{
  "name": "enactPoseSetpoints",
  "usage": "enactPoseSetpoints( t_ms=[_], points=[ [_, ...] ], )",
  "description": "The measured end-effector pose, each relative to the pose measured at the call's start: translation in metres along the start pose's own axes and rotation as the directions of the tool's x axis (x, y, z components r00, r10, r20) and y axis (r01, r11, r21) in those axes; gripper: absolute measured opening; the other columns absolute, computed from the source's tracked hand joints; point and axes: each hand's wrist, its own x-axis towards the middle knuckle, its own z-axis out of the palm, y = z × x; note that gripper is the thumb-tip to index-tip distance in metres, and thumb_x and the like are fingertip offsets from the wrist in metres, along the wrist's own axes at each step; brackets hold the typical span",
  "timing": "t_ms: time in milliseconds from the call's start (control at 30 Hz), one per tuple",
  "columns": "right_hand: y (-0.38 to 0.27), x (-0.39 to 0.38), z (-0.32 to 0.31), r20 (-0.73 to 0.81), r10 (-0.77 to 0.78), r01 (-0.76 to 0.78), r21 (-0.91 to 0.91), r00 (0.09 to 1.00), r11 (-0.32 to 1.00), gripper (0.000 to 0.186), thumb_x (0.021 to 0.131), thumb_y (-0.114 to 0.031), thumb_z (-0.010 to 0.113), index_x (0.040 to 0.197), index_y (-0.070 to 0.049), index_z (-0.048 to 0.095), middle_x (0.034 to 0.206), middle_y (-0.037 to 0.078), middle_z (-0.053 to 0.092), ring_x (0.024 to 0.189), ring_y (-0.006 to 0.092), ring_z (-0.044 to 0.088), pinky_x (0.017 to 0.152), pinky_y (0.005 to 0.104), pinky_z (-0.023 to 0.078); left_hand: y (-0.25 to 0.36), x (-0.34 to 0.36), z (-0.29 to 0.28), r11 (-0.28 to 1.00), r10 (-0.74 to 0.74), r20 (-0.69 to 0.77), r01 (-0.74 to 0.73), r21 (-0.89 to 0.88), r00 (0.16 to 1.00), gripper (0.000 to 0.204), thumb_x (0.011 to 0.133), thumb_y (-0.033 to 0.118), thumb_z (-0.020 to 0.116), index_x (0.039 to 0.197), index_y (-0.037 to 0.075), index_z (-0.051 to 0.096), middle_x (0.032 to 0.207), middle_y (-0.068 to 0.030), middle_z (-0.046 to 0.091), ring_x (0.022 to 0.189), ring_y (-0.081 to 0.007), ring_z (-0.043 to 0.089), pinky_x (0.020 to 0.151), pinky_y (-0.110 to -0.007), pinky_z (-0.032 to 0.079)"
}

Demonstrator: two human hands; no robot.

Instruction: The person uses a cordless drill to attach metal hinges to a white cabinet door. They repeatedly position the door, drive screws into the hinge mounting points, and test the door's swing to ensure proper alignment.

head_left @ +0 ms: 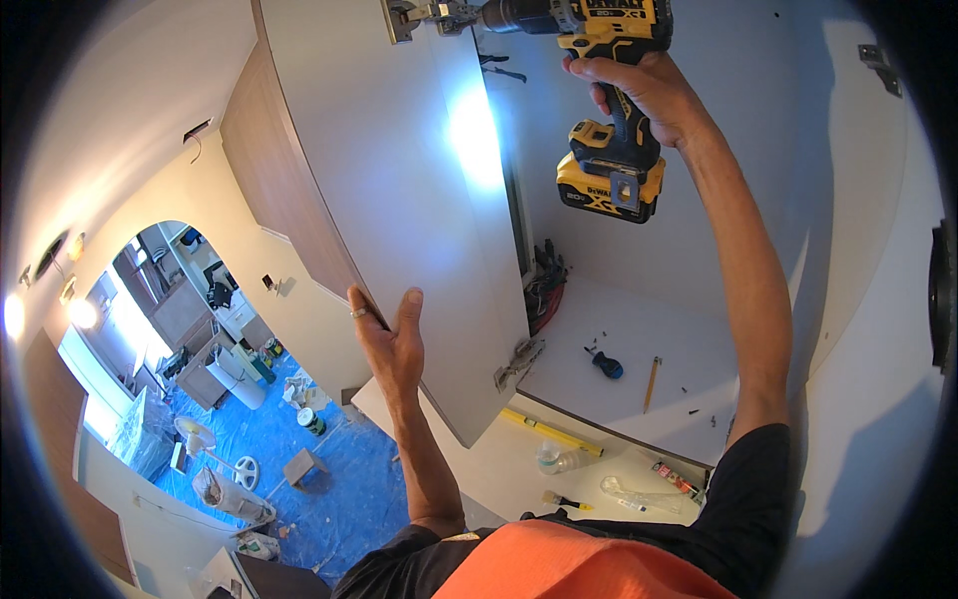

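My right hand [649, 100] grips a yellow and black cordless drill [609, 175] at the top right, its chuck beside an upper metal hinge [419, 18] on a white cabinet door [389, 180]. My left hand [389, 339] holds the door's outer edge low on the left, fingers behind it and thumb on the inner face. A lower hinge [514, 364] is on the door's bottom corner. On the cabinet floor [569, 309] lie a blue screwdriver [606, 365], a pencil [653, 384] and several screws. A dark cable bundle [547, 280] sits behind the door.
Below, a white counter [519, 459] carries a yellow level [549, 429], a clear cup [554, 459], a brush [564, 499] and a tube [677, 481]. At left, an archway shows blue floor sheeting [349, 479], buckets and furniture. A cabinet side [878, 250] stands at right.
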Motion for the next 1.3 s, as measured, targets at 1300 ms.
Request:
enactPoseSetpoints(
  t_ms=[1300],
  points=[
    [0.221,-0.277,-0.071,-0.476,0.335,-0.399,-0.036,0.813,0.916,0.034,0.088,-0.017,0.077,0.117,-0.002,0.068,0.105,0.008,0.074,0.085,0.0181,0.071,0.074,0.0329,0.056,-0.015,0.012,-0.004,0.950,0.017,-0.055,0.001,0.311,0.998,0.091,0.077,0.059,0.080,0.142,0.005,0.046,0.125,-0.0214,0.063,0.118,-0.0366,0.064,0.098,-0.049,0.058]
  ],
)
